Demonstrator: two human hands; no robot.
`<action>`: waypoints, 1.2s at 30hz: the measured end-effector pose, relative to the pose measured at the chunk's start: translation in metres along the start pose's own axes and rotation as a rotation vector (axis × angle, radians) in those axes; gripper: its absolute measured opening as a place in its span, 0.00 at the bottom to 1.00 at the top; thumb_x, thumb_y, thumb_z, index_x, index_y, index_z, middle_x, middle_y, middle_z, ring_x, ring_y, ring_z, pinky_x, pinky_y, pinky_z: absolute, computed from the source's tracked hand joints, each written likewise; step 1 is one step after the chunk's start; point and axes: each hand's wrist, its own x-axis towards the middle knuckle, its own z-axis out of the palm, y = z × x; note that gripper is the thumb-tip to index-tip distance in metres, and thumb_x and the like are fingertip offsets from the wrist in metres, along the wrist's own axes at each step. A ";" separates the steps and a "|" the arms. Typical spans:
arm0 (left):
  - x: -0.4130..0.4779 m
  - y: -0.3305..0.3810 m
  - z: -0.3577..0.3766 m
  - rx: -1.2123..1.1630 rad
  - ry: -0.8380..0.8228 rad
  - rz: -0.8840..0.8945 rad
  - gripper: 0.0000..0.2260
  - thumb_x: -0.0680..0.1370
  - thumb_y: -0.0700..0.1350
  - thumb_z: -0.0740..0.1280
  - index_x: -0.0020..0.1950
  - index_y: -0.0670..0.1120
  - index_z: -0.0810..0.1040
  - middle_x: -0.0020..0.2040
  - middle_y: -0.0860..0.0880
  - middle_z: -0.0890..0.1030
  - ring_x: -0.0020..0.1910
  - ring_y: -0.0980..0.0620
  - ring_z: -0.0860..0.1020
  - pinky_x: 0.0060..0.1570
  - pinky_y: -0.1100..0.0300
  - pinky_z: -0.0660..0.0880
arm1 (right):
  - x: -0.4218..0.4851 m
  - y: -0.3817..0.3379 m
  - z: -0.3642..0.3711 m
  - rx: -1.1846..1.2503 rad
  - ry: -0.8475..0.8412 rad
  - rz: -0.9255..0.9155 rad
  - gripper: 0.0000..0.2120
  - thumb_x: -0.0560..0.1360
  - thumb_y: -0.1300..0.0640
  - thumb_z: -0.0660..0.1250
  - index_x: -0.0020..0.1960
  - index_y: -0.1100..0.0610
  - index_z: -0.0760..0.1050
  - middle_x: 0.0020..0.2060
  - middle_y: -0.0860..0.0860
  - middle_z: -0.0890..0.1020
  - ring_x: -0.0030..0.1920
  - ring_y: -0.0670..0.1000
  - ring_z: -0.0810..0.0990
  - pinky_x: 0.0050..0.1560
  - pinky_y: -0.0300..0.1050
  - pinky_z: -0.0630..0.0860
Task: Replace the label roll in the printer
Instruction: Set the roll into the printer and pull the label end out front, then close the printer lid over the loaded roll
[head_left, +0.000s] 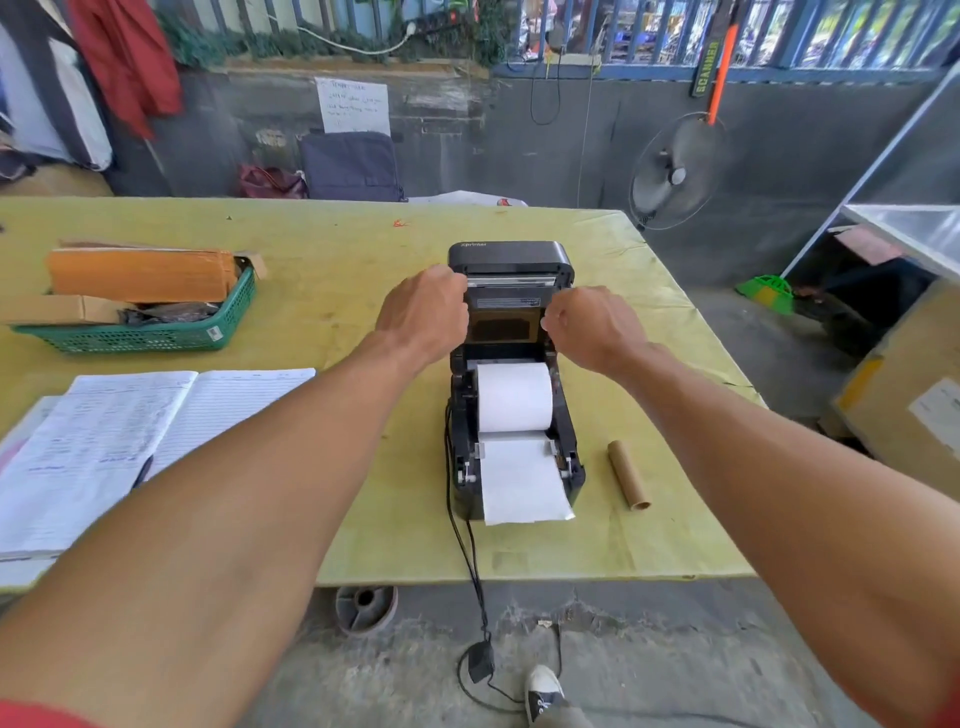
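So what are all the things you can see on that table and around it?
black label printer: 1, lid open, table middle
white label roll: 1, inside printer, paper end out front
brown cardboard tube: 1, right of printer
green plastic basket: 1, holds orange envelopes, far left
open lined notebook: 1, white, near left
yellow-green table: 1
grey standing fan: 1, behind table
left hand: on lid's left side
right hand: on lid's right side

A single head-worn wide-angle camera looks forward and down from the worktop's (322, 291) near edge, close above both outstretched forearms, toward the far wall (519, 150).
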 end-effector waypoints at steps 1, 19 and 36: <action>0.010 -0.001 0.002 0.006 0.018 -0.008 0.10 0.79 0.39 0.62 0.56 0.40 0.81 0.53 0.44 0.81 0.49 0.42 0.80 0.45 0.50 0.78 | 0.011 0.001 -0.004 -0.012 0.033 -0.001 0.12 0.77 0.59 0.60 0.44 0.59 0.82 0.42 0.56 0.85 0.38 0.59 0.83 0.37 0.52 0.83; 0.111 0.004 0.054 -0.290 -0.216 -0.649 0.23 0.82 0.58 0.53 0.67 0.43 0.70 0.57 0.41 0.79 0.50 0.39 0.79 0.47 0.50 0.76 | 0.134 0.041 0.005 0.311 -0.261 0.229 0.30 0.82 0.37 0.50 0.68 0.61 0.68 0.63 0.63 0.76 0.55 0.62 0.74 0.52 0.53 0.71; 0.060 0.030 0.032 -0.507 -0.260 -0.793 0.27 0.84 0.59 0.49 0.72 0.39 0.60 0.62 0.38 0.75 0.50 0.42 0.73 0.44 0.52 0.66 | 0.072 0.022 0.020 0.551 -0.129 0.339 0.23 0.83 0.38 0.46 0.62 0.57 0.62 0.50 0.61 0.77 0.46 0.62 0.76 0.47 0.52 0.71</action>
